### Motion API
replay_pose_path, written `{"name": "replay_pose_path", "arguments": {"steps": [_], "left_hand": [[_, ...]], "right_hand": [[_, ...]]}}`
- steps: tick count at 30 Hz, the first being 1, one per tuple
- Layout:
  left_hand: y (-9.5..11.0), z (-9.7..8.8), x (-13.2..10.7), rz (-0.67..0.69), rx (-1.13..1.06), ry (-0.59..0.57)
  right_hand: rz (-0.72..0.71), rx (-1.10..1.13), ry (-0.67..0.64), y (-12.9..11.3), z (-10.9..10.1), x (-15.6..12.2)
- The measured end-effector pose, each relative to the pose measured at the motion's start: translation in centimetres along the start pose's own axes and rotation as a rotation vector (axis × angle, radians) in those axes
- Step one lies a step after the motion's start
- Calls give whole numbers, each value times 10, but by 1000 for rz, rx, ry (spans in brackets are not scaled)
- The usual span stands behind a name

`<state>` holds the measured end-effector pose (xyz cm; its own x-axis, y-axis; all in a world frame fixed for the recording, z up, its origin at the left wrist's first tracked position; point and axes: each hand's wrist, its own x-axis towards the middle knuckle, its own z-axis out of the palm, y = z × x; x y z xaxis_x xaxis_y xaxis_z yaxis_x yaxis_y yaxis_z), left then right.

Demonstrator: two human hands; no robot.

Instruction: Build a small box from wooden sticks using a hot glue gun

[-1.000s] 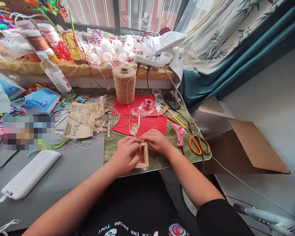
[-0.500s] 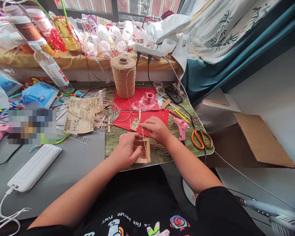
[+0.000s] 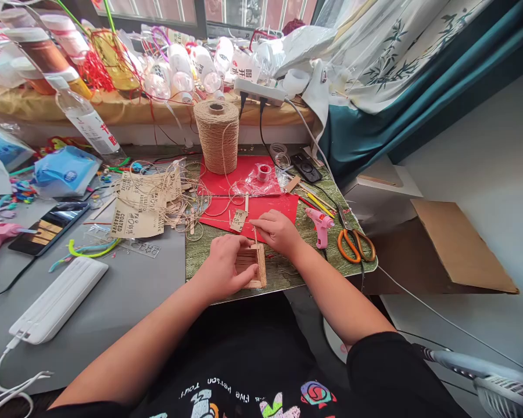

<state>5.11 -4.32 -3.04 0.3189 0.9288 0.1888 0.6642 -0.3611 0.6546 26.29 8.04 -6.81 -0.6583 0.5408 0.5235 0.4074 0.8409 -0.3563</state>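
My left hand (image 3: 221,266) grips the left side of a small open wooden box (image 3: 261,267), its fingers at the far rim and its thumb over the opening. The box lies near the table's front edge; its left part is hidden by that hand. My right hand (image 3: 279,231) is just beyond the box, thumb and forefinger pinched on a thin strand of twine (image 3: 255,234) that runs down to the far rim. A scrap of printed sandpaper (image 3: 238,220) lies left of my right fingertips on a red sheet (image 3: 215,208).
A large twine spool (image 3: 218,139) stands behind the red sheets. To the right are a pink glue gun (image 3: 320,225) and orange-handled scissors (image 3: 353,244). Sandpaper (image 3: 142,203) with tangled twine, a phone (image 3: 50,226) and a white power bank (image 3: 58,299) lie left.
The twine, which ran across the box opening, now reaches only the far rim. My left thumb has stretched further right over the opening. The right hand stays pinched, nearly in place.
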Motion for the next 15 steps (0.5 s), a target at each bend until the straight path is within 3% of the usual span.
{"name": "replay_pose_path", "arguments": {"steps": [15], "left_hand": [[1, 0, 0, -11, 14, -2]], "right_hand": [[80, 48, 44, 2, 1, -11]]}}
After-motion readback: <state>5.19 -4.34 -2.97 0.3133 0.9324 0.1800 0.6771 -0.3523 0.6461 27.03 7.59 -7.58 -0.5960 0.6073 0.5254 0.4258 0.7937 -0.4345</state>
